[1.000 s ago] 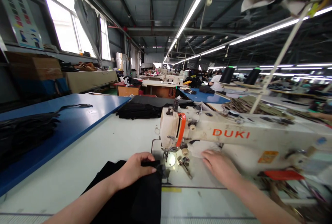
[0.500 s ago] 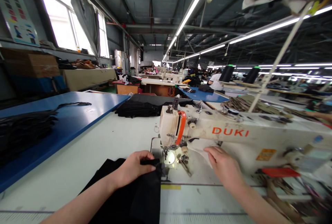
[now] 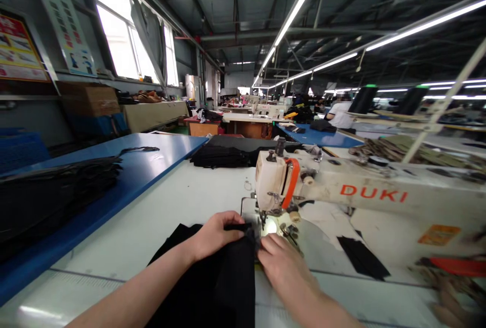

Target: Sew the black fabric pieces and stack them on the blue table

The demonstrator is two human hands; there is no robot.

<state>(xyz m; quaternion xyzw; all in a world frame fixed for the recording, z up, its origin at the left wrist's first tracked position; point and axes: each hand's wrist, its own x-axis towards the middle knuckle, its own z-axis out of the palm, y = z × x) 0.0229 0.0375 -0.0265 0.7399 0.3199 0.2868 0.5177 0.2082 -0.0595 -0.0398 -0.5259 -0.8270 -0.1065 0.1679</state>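
black cloth lies at the near left of the sewing machine, its top edge just short of the lit needle plate.

blue table: well left of the machine, bearing a dark pile of cloth, out of both hands. black stack: beyond the machine's head, also untouched.

left hand: left of the machine's needle plate, clamped on the cloth's top edge, thumb over, fingers behind. right hand: just beside it, on the machine's near side, at the cloth's right corner; fingertips blurred, can't tell whether they pinch or only touch.

small black pieces: flat below the machine's arm, right of the needle plate, apart from both hands.

progress, my judgement: early on this one. done: cloth in hand, edge at the machine. left: edge not yet under the needle; no stitching to be made out on the visible face.
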